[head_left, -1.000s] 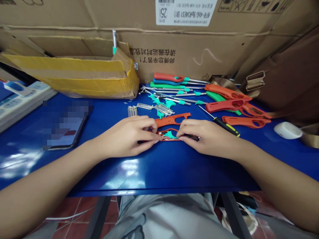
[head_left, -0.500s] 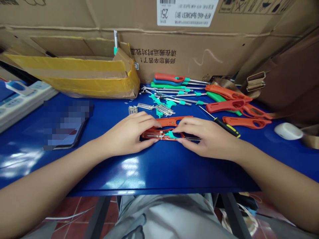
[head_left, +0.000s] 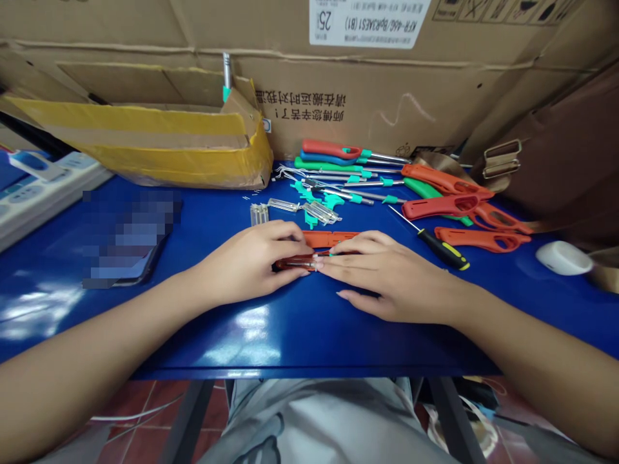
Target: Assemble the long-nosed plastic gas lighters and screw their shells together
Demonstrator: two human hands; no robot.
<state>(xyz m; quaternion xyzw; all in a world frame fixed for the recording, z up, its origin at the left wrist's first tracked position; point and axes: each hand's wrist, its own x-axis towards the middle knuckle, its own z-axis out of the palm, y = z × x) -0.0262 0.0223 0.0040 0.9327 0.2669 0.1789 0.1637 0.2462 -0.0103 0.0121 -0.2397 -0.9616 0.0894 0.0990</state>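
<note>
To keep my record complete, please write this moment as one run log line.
left hand: grips red-orange casing | right hand: fingers laid over casing | behind casing: orange shell | nearby: screwdriver

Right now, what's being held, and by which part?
The left hand holds a reddish casing by its left part; the right hand lies over its right part, its grip unclear.

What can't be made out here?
All in the head view:
Red-orange plastic handle shell: right part under the right hand.
Flat orange plastic shell beyond it: left end behind the left hand.
Black-edged phone: screen masked by pixel blocks.
White paper label: cut off by the top edge.
Yellow-taped cardboard box: bottom inside hidden by its front wall.
</note>
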